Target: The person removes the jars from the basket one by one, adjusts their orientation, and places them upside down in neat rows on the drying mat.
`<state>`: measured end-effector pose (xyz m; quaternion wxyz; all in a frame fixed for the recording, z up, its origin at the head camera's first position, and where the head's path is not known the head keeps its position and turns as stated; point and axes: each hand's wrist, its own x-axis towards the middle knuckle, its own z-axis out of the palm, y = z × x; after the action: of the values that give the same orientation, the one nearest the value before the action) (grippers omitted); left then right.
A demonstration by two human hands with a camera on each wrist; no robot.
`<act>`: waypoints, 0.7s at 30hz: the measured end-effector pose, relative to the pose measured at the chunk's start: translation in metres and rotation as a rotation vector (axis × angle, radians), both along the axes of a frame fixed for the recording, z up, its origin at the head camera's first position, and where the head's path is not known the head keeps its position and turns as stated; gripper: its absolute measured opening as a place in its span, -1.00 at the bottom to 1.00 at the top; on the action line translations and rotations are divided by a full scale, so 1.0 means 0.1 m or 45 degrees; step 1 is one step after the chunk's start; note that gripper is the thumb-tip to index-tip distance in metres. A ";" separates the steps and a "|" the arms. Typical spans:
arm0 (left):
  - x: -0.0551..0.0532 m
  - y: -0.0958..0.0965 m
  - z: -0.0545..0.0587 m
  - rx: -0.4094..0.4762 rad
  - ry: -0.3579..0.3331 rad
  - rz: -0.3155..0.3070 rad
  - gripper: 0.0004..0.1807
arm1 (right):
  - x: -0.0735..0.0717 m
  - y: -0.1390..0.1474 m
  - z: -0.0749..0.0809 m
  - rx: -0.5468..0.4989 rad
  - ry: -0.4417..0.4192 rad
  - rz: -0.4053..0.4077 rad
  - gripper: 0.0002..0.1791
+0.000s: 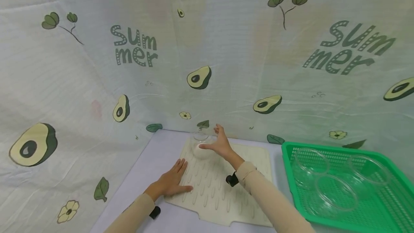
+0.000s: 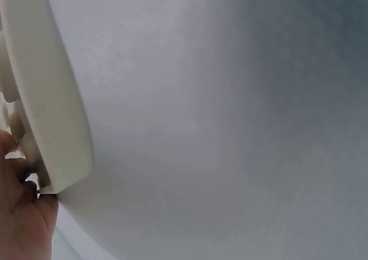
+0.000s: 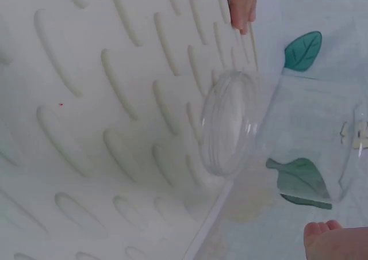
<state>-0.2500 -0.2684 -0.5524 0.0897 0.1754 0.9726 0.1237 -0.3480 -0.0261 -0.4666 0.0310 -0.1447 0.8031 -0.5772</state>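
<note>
A clear cup (image 1: 197, 152) stands upright on the back left corner of a cream drying mat (image 1: 213, 199) with raised ridges. My right hand (image 1: 222, 144) is beside the cup, thumb and fingers spread apart around its right side. In the right wrist view, the fingertips (image 3: 323, 237) show near the wall of the clear cup (image 3: 299, 133), whose base is on the mat. My left hand (image 1: 170, 182) rests on the mat's left edge with its fingers stretched out. The left wrist view shows that hand (image 2: 23, 220) at the mat's edge (image 2: 54, 99).
At the right is a green plastic basket (image 1: 291, 190) holding three clear cups, one of them (image 1: 336, 193) nearest the front. A pale cloth (image 1: 226, 92) printed with avocados and leaves hangs behind and left of the white table (image 1: 152, 154).
</note>
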 end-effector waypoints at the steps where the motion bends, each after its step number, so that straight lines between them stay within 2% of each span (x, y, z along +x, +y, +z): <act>1: 0.00 0.00 -0.01 -0.004 0.001 -0.004 0.22 | 0.01 0.03 0.03 -0.015 -0.003 0.007 0.30; 5: -0.01 -0.01 -0.05 -0.013 -0.001 -0.019 0.22 | 0.01 0.17 0.14 -0.084 -0.032 0.028 0.30; 10: -0.01 0.00 0.01 0.024 -0.002 -0.016 0.22 | 0.03 0.37 0.32 -0.151 -0.030 0.048 0.26; 14: -0.01 0.01 0.03 0.025 -0.003 -0.020 0.22 | 0.08 0.55 0.50 -0.174 0.003 0.074 0.24; 21: -0.01 -0.01 -0.02 0.010 0.005 -0.010 0.23 | 0.22 0.90 0.76 -0.186 0.082 0.164 0.19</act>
<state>-0.2512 -0.2690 -0.5545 0.0876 0.1798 0.9715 0.1269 -0.3265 0.0640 -0.3907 0.0317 -0.2163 0.7484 -0.6262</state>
